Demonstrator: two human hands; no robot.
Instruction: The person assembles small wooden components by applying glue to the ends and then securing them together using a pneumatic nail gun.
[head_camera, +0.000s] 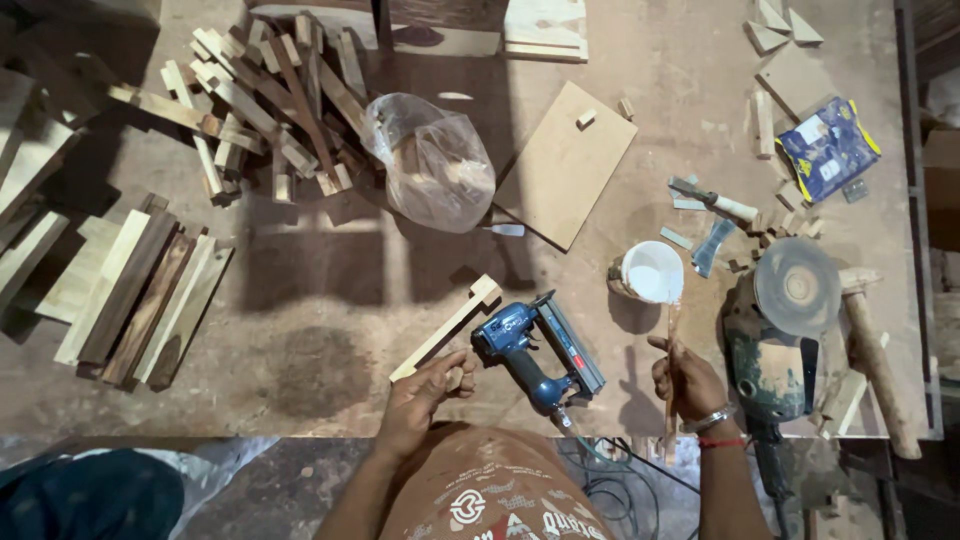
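wood strip (447, 331) end under left hand (425, 393), stick (672, 370) in right hand (686, 380)

Woodworking shop, seen from above. A worn, dusty board worktop (330, 300) is shown, littered w/ offcuts. At 10–11 o'clock, a loose heap of short wood strips (265, 95) is seen; at 9 o'clock, sawn slats (135, 295) are stacked side by side. Power tools are laid near 5–6 o'clock: a blue nail gun (535, 350) and an angle grinder (785, 320) w/ disc fitted. A white pot (652, 271), approx. 3 o'clock, and a flat panel (565, 165) at 1 o'clock are also noted. Triangular scraps (780, 25) are scattered at 2 o'clock.
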